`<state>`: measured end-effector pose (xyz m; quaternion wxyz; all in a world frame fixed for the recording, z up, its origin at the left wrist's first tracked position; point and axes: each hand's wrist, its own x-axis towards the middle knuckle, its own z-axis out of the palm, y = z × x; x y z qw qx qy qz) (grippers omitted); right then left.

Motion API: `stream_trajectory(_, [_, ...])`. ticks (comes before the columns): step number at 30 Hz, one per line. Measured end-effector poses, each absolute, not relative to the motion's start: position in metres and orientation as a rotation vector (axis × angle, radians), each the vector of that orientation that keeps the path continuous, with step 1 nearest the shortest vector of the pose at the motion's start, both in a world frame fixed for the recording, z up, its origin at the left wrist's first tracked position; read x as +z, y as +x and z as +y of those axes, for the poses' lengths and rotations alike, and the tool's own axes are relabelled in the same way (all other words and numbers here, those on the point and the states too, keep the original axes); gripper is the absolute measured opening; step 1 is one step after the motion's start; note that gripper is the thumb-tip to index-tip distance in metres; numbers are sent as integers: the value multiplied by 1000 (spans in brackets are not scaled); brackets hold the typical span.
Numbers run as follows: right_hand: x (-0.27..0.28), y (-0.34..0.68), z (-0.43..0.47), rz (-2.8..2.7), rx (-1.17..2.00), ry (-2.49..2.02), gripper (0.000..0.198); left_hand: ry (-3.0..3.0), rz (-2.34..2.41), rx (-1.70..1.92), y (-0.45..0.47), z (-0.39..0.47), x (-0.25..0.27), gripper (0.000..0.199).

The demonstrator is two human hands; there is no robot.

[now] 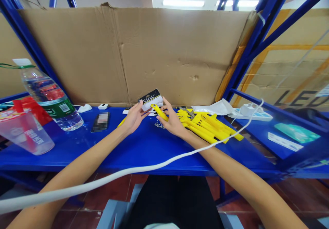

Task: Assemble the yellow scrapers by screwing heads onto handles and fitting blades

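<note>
My left hand [134, 117] pinches a black-and-white packaging card [151, 97] by its left side, thumb on top, above the blue table. In my right hand [172, 120] is a yellow plastic handle [160, 112] with a ring at its upper end, lying against the card's lower part. Beneath the hands lie small metal pieces [159, 125], too small to name. Beside my right hand spreads a pile of similar yellow handles [205, 128]. Another yellow piece [121, 122] pokes out behind my left wrist.
On the left stand a water bottle [55, 100] and a plastic cup [33, 133], with a phone [100, 122] beside them. A white cable [144, 169] crosses in front of my forearms. Cardboard [174, 51] walls the back; a plastic bag [214, 107] lies behind the pile.
</note>
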<state>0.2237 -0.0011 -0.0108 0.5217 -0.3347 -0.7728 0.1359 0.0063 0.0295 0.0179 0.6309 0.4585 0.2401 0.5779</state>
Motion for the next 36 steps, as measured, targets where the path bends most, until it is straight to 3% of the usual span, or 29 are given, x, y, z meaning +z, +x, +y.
stream_trajectory(5, [-7, 224, -5, -1943, 197, -776, 81, 953, 717, 1206, 3, 36, 10, 45])
stream_trajectory(9, [-7, 225, -7, -1968, 212, -845, 87, 914, 683, 1138, 3, 40, 7, 49])
stream_trajectory(12, [-7, 226, -7, -1973, 137, -878, 89, 891, 597, 1107, 3, 40, 11, 46])
stream_trajectory(17, [-4, 226, -9, -2133, -70, -947, 70, 839, 594, 1195, 5, 36, 21, 35])
stream_trajectory(21, [1, 222, -15, -2217, -111, -1183, 75, 883, 562, 1231, 5, 30, 25, 36])
stream_trajectory(28, [3, 218, -18, -2307, -231, -1305, 94, 1069, 416, 1207, 8, 23, 27, 62])
stream_trajectory(36, [-4, 214, -19, -2285, -115, -1121, 82, 1191, 378, 1312, 8, 26, 24, 33])
